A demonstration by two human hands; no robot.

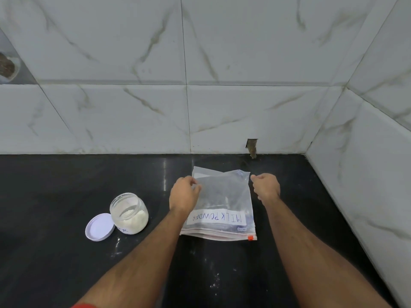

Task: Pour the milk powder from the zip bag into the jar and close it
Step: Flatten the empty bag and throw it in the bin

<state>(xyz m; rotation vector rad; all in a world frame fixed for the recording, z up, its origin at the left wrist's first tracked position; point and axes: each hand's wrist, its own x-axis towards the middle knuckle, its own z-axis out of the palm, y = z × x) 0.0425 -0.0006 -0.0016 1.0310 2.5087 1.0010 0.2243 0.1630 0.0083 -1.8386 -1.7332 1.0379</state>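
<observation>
A clear zip bag (224, 196) lies flat on the black counter (66, 185) and looks nearly empty. Its white "MILK POWDER" label and red zip slider are on the side nearest me. My left hand (183, 194) rests on the bag's far left corner, with the fingers curled over the plastic edge. My right hand (265, 185) has its fingers curled, and their tips pinch the far right corner. To the left stands an open glass jar (129, 213) partly filled with white powder. Its white lid (99, 227) lies upturned against the jar's left side.
White marble-look tiled walls close off the counter at the back and on the right. Specks of spilled powder (213, 285) dot the counter in front of the bag. A round hole in the wall (7, 66) shows at the far left.
</observation>
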